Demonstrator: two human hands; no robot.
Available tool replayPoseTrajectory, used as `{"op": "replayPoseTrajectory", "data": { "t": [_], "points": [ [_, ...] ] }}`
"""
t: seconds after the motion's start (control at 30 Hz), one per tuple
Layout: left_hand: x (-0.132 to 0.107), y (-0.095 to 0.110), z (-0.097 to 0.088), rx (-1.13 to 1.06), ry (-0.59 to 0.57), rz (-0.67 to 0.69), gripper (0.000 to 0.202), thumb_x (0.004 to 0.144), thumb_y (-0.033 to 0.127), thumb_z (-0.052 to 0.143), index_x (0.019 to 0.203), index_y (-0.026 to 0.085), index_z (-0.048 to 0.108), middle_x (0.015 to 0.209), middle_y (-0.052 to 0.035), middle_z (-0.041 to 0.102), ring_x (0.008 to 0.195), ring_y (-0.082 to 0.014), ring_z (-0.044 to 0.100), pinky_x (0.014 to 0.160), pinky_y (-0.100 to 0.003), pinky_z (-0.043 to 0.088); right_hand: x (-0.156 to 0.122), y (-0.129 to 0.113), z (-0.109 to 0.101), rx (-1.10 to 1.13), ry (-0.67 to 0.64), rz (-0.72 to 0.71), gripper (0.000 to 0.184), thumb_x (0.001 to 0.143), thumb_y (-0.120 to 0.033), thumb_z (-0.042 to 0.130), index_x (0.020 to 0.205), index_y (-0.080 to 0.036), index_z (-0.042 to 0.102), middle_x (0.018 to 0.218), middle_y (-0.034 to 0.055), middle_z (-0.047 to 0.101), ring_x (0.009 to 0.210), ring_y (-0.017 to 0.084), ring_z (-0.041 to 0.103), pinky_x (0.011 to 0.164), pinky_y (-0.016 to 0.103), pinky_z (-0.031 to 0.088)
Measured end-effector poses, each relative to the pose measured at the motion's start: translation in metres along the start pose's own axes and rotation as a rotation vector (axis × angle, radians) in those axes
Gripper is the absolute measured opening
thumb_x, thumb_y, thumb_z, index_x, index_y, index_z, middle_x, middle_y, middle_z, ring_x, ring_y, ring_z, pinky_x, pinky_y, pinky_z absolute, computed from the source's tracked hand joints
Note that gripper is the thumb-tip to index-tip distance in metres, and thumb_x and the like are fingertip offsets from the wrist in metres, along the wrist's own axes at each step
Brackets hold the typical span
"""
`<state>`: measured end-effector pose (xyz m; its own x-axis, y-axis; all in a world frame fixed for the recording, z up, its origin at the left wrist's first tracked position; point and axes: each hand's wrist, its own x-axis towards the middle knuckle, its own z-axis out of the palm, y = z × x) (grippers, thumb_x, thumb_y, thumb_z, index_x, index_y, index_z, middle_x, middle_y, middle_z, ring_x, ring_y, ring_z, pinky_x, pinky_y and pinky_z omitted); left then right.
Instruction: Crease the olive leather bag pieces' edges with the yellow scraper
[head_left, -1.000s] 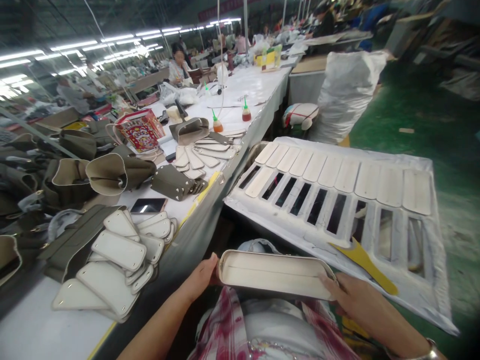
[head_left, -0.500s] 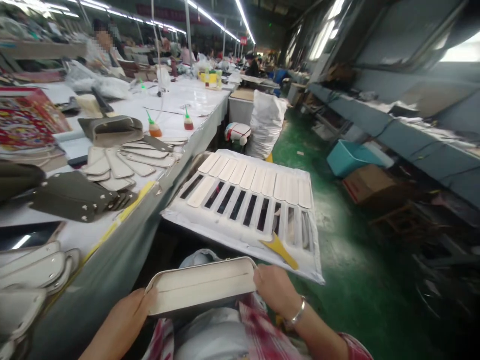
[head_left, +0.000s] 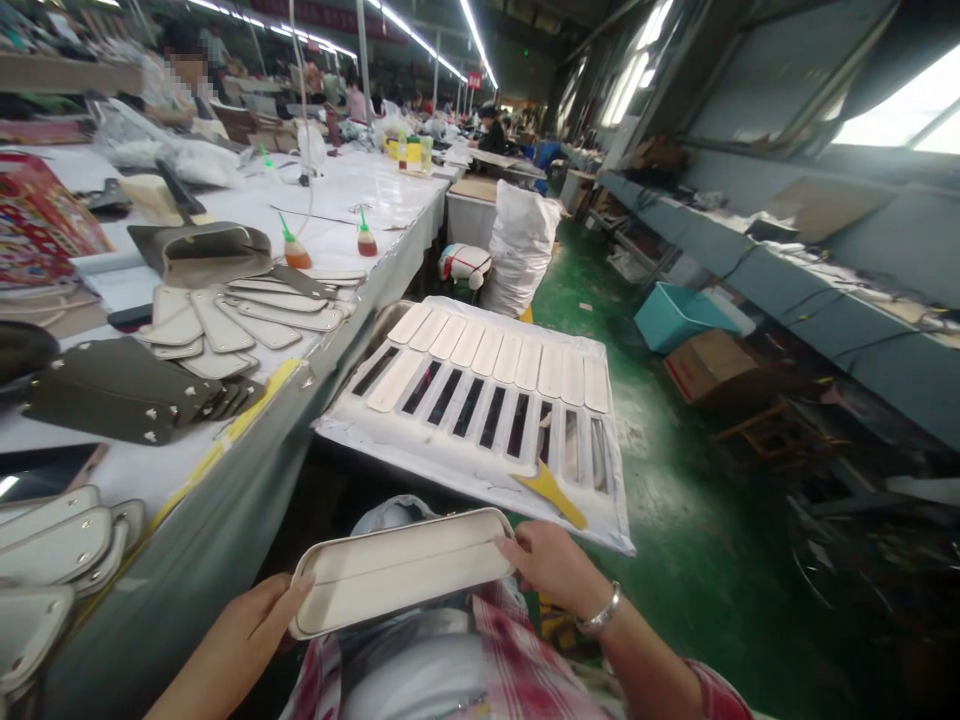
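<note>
A long cream bag panel with rounded ends and a thin dark edge spans the space in front of my body. A faint line runs along its length. My left hand pinches its left end, thumb on the upper face. At the right end my right hand grips it, with the thumb over the face and the other fingers partly hidden. Just beyond stands a white-wrapped slotted rack carrying a row of flat cream strips. On its near right corner lies a yellow scraper-like tool.
The white-topped worktable on the left holds stacked cream pieces, olive pieces and green-tipped squeeze bottles. A white sack stands behind the rack. To the right are a teal bin and a cardboard box.
The panel has turned slightly, so its cream face shows more fully. My right thumb now lies over its right end. The whole view has shifted a little.
</note>
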<state>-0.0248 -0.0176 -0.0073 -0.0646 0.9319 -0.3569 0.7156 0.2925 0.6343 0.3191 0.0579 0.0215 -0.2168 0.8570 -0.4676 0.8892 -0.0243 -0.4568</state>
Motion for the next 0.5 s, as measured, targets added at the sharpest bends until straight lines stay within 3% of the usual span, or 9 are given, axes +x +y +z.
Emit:
{"op": "replayPoseTrajectory", "data": {
  "t": [0.13, 0.3, 0.4, 0.5],
  "points": [
    [0.005, 0.003, 0.003, 0.219, -0.054, 0.045, 0.043, 0.087, 0.041, 0.022, 0.064, 0.019, 0.051, 0.067, -0.0059, 0.058, 0.066, -0.0199, 0.056, 0.066, -0.030, 0.040, 0.000, -0.012, 0.001, -0.495, 0.121, -0.130, 0.029, 0.087, -0.019, 0.038, 0.071, -0.011, 0.061, 0.072, 0.0122, 0.066, 0.066, 0.018, 0.062, 0.056, 0.024, 0.043],
    [0.004, 0.015, -0.001, 0.386, -0.047, 0.016, 0.037, 0.089, 0.027, 0.020, 0.073, 0.016, 0.052, 0.079, -0.0111, 0.060, 0.073, -0.0201, 0.057, 0.070, -0.031, 0.040, 0.006, -0.017, 0.001, -0.699, 0.050, -0.351, 0.019, 0.076, -0.003, 0.045, 0.074, -0.009, 0.063, 0.074, 0.0144, 0.065, 0.069, 0.024, 0.063, 0.059, 0.031, 0.046],
    [0.005, 0.020, -0.004, 0.383, -0.026, 0.024, 0.036, 0.090, 0.026, 0.021, 0.073, 0.016, 0.052, 0.079, -0.0108, 0.059, 0.074, -0.0191, 0.057, 0.070, -0.029, 0.039, 0.013, -0.009, 0.001, -0.649, 0.049, -0.420, 0.017, 0.072, -0.002, 0.046, 0.071, -0.010, 0.061, 0.071, 0.0133, 0.065, 0.065, 0.023, 0.062, 0.056, 0.030, 0.046],
    [0.005, 0.021, -0.006, 0.355, -0.007, 0.042, 0.037, 0.090, 0.028, 0.021, 0.074, 0.015, 0.052, 0.078, -0.0112, 0.058, 0.074, -0.0192, 0.057, 0.070, -0.029, 0.039, 0.021, 0.005, 0.003, -0.289, -0.007, -0.343, 0.030, 0.086, -0.013, 0.032, 0.064, -0.015, 0.053, 0.061, 0.0083, 0.064, 0.048, 0.014, 0.059, 0.043, 0.022, 0.041]
  ]
}}
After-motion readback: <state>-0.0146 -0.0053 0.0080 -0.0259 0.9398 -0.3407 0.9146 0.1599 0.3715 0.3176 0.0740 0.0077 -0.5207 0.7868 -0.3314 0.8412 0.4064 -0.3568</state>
